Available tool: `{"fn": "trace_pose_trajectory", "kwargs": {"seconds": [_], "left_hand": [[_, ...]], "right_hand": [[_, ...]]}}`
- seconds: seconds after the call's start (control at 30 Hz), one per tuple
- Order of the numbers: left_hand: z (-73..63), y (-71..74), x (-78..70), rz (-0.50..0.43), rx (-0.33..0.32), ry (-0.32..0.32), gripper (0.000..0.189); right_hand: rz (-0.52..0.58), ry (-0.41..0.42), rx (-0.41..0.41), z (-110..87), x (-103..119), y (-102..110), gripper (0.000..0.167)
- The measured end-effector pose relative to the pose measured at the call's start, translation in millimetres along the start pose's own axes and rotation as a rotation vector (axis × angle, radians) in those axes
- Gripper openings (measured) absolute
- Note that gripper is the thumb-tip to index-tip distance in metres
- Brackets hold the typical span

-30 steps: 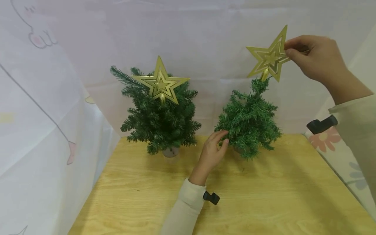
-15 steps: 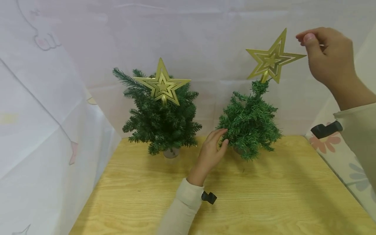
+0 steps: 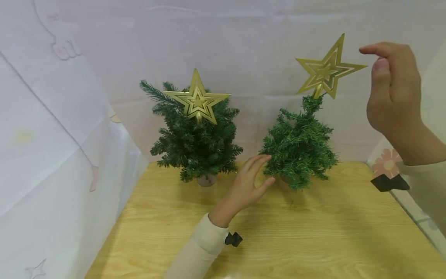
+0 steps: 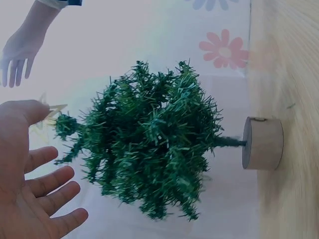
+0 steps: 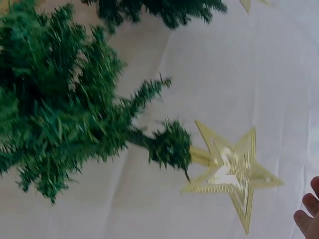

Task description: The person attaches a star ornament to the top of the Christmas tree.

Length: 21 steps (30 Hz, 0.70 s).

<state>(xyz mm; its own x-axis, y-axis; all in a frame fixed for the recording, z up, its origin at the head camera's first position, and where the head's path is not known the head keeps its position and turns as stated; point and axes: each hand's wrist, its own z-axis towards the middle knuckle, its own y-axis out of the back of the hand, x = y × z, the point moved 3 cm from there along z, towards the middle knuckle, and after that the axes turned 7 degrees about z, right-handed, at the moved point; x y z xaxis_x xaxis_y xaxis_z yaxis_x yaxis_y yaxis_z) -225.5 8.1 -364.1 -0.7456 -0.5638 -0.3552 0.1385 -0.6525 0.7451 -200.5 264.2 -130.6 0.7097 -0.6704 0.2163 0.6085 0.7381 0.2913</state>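
A gold star [image 3: 325, 72] tops the small green Christmas tree [image 3: 299, 145] on the right, leaning to one side. My right hand [image 3: 395, 83] is raised just right of that star, apart from it and holding nothing. Beside the same tree's lower left branches is my left hand [image 3: 247, 182], its fingers loosely spread with nothing in them. In the left wrist view, the left hand [image 4: 35, 184] stands apart from the tree [image 4: 149, 139], whose round base [image 4: 264, 143] is on the table. The right wrist view shows the star [image 5: 234, 174] fixed by its gold stem at the treetop.
To the left stands a darker, fuller Christmas tree [image 3: 198, 143] with its own gold star [image 3: 197, 101]. Both trees are near the back edge of the wooden table [image 3: 278, 240]. A pale printed cloth [image 3: 251, 46] hangs behind and at the sides.
My right hand has let go of the right tree's star and moved away to the right, its fingers loosening. The left hand has opened slightly wider beside the branches.
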Motion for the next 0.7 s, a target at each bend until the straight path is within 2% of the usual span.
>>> {"fn": "trace_pose_trajectory", "kwargs": {"seconds": [0.13, 0.23, 0.3, 0.5, 0.6, 0.7], "left_hand": [[-8.3, 11.1, -2.6, 0.028, 0.024, -0.06, 0.066], [-15.7, 18.0, -3.8, 0.081, 0.029, -0.112, 0.068], [-20.5, 21.7, -4.1, 0.125, 0.025, -0.145, 0.068], [-34.2, 27.3, -1.4, 0.231, 0.076, -0.191, 0.072], [-40.0, 28.7, 2.4, 0.278, 0.118, -0.181, 0.075], [-44.8, 30.3, 7.4, 0.309, 0.126, -0.169, 0.078]], "right_hand": [[0.107, 0.046, 0.042, -20.4, 20, -9, 0.043], [0.178, 0.096, 0.111, -35.5, 29, -17, 0.059], [0.197, 0.117, 0.186, -45.6, 30, -22, 0.066], [0.144, 0.091, 0.445, -79.9, 32, -40, 0.067], [0.098, 0.078, 0.567, -98.9, 34, -49, 0.067], [0.067, 0.048, 0.659, -119.1, 34, -58, 0.067]]}}
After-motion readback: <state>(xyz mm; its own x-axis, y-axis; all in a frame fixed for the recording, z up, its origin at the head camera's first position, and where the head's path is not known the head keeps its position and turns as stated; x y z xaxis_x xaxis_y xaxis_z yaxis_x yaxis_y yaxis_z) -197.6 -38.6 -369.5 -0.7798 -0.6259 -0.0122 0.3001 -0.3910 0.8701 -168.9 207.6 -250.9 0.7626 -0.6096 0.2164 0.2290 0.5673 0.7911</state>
